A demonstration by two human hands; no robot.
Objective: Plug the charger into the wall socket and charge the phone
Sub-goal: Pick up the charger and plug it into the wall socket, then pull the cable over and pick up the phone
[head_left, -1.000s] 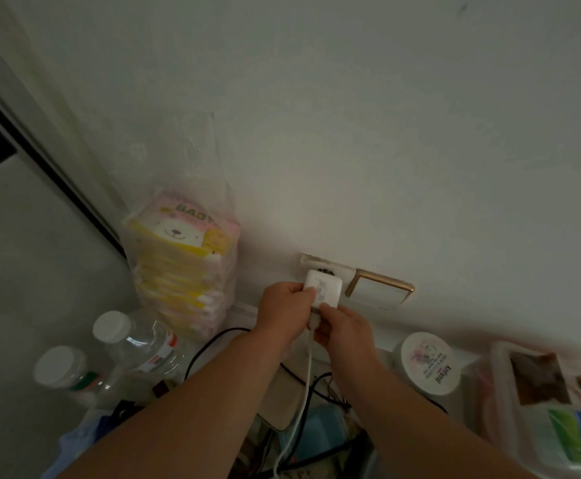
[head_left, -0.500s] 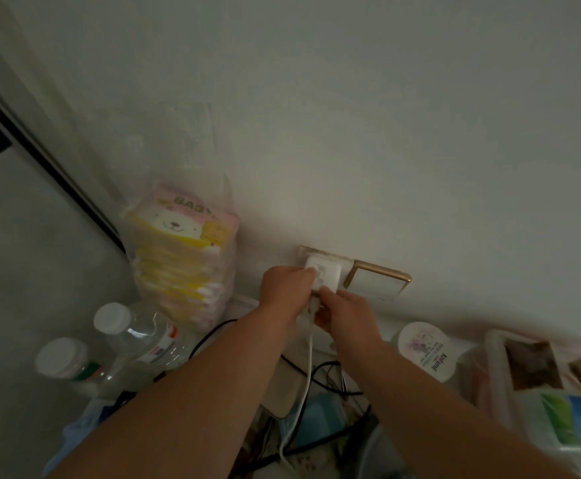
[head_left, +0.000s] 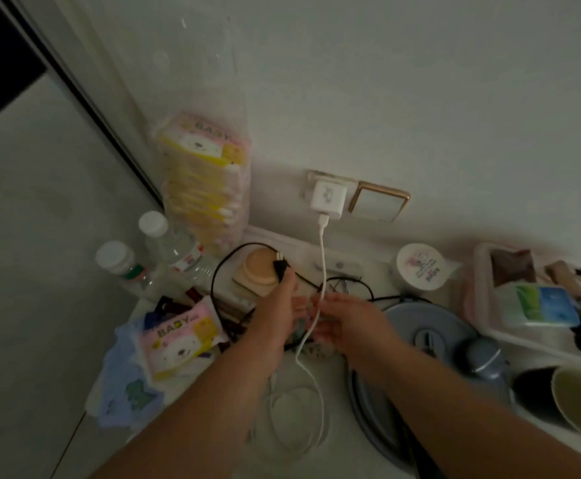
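Charger point(head_left: 328, 198) seated in wall socket point(head_left: 316, 179) at 12 o'clock | left hand point(head_left: 278, 305) half-curled, empty; right hand point(head_left: 347, 321) fingers loosely around white cable point(head_left: 322, 267) | phone unseen | follow cable to free end, avoid tugging.

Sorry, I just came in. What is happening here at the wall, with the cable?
A person is setting up a phone charger. The white charger sits in the wall socket, and nobody touches it. Its white cable hangs down to the cluttered table. The left hand and right hand are low by the cable; the right fingers seem to touch it, though blur hides the grip. No phone is clearly visible.
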